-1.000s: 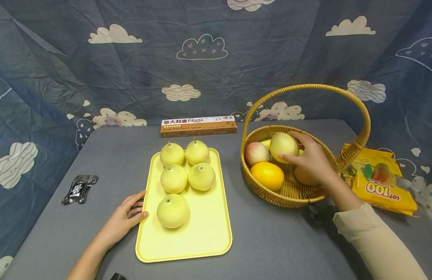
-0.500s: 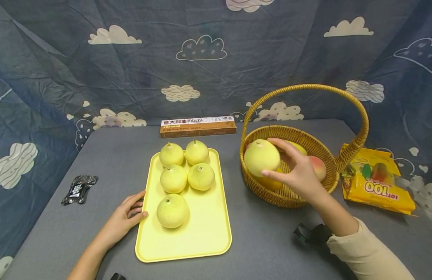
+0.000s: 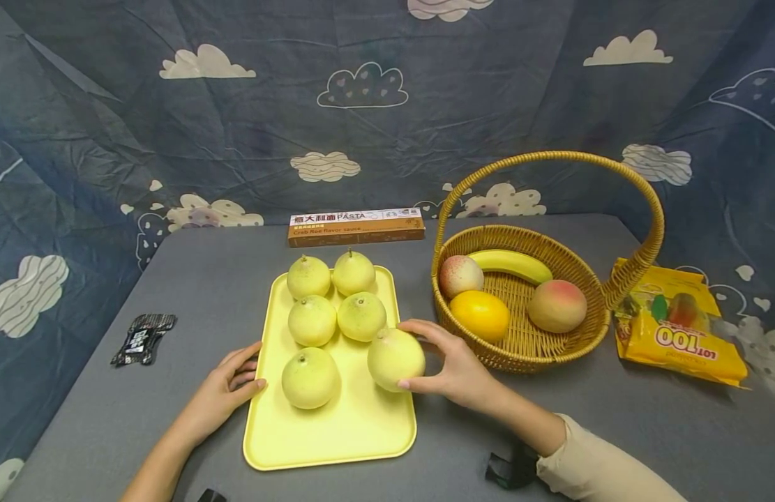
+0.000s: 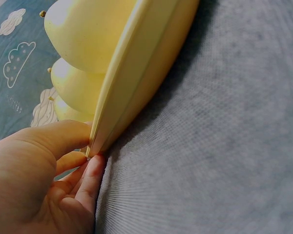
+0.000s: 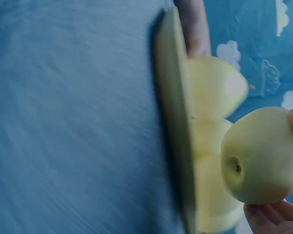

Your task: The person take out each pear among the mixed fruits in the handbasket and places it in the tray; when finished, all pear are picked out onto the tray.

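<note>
A pale yellow-green pear is held in my right hand, between the thumb and fingers, over the right side of the yellow tray. In the right wrist view, the pear appears raised off the tray, its dimpled bottom showing. Several similar pears sit on the tray, mostly toward its far end. My left hand holds the tray's left edge. The left wrist view shows the thumb and fingers of that hand at the tray rim.
Right of the tray stands a wicker basket with a tall handle, holding a banana, peaches and a yellow-orange fruit. A yellow snack bag lies beyond it. A pasta box is behind; a black wrapper lies left.
My right hand has lifted the pear out of the basket and carried it left to over the tray. The left hand and tray have stayed in place.
</note>
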Demonstrator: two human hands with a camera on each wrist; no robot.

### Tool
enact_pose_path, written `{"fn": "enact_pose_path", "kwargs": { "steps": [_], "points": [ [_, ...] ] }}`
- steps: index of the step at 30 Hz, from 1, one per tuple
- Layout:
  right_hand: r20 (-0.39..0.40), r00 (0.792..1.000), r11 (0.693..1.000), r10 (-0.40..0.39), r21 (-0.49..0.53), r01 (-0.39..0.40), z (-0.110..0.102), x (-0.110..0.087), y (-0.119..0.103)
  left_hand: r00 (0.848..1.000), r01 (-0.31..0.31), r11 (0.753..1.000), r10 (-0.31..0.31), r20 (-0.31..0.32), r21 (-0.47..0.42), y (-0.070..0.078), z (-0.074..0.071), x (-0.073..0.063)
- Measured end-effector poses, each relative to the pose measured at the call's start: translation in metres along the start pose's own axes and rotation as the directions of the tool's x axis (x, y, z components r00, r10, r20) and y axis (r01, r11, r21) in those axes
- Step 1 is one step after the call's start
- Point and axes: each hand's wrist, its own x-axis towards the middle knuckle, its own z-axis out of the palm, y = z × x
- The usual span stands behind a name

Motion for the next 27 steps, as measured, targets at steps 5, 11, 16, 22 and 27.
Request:
{"fn": "enact_pose_path", "kwargs": {
  "steps": [5,11,16,22,27],
  "points": [
    [0.027,1.000,1.000,0.000,0.027,0.000,0.016,0.001,0.010,1.000,-0.009,1.000,0.009,-0.007,0.000,0.001,0.001,-0.001],
    [0.064,0.998,0.994,0.010,0.108,-0.017,0.029,0.003,0.020,1.000,-0.021,1.000,0.021,-0.004,-0.002,0.004,0.001,-0.004],
    [0.090,0.995,0.983,0.044,0.172,-0.059,0.036,0.002,0.038,1.000,0.016,1.000,-0.016,0.002,-0.009,0.006,0.000,-0.004],
    [0.138,0.988,0.967,0.066,0.236,-0.097,0.040,0.001,0.052,1.000,0.022,1.000,-0.022,0.003,-0.012,0.007,0.000,-0.003],
    [0.178,0.982,0.956,0.061,0.274,-0.109,0.043,0.004,0.051,1.000,0.007,1.000,-0.007,0.000,-0.007,0.008,-0.002,-0.002]
  ]
}}
